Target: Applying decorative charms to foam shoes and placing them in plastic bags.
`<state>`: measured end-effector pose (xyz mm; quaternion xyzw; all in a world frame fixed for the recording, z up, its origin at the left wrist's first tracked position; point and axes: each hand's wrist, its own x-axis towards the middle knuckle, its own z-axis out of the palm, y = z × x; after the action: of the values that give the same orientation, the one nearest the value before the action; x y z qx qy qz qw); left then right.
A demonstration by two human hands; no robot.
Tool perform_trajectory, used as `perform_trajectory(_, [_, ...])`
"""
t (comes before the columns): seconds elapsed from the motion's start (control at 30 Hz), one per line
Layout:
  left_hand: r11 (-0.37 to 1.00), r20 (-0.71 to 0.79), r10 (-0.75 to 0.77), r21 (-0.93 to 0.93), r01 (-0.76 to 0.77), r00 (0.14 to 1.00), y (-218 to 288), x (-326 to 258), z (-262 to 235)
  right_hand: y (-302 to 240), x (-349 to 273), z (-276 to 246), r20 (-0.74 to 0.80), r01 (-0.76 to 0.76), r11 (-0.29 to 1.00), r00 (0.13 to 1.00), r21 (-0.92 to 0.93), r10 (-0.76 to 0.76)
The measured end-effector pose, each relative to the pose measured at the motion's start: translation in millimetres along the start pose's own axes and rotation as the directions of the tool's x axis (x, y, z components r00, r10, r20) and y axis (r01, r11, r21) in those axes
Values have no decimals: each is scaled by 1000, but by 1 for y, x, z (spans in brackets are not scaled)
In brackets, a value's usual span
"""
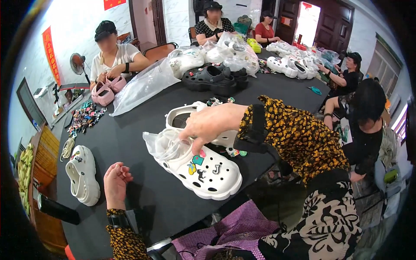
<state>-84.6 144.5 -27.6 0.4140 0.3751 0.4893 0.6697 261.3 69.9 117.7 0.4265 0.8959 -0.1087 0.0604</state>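
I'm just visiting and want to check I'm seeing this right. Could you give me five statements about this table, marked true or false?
1. The wearer's right hand is at a white clog with charms. True.
2. The wearer's left hand is holding scissors. False: the left hand holds none; teal-handled scissors lie toward the table's far right.
3. Another white clog sits to the left of the left hand. True.
4. The black clogs are on the floor. False: the black clogs are on the dark table.
5. The co-worker at upper left has green shoes in hand. False: the shoes there are pink.
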Motion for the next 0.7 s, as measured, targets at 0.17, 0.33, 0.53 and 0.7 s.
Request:
perform_trajectory(0.17, [1000, 2, 2, -12, -2, 1000, -2, 3, -5, 8, -5, 4, -68, -1, 1000, 998, 19, 2])
perform_trajectory(0.33, [1000, 28, 0, -24, 1, 1000, -3, 5, -6, 22, -46, -20, -112, -62, 976, 990, 211, 87])
perform_trajectory(0.53, [998, 31, 11, -66, -9, 999, -4, 5, -12, 50, -127, -74, -250, -282, 955, 922, 90, 295])
perform_trajectory(0.7, [1000, 27, 26, -3, -26, 999, -3, 3, -6, 110, -193, -84, -251, -565, 815, 776, 129, 579])
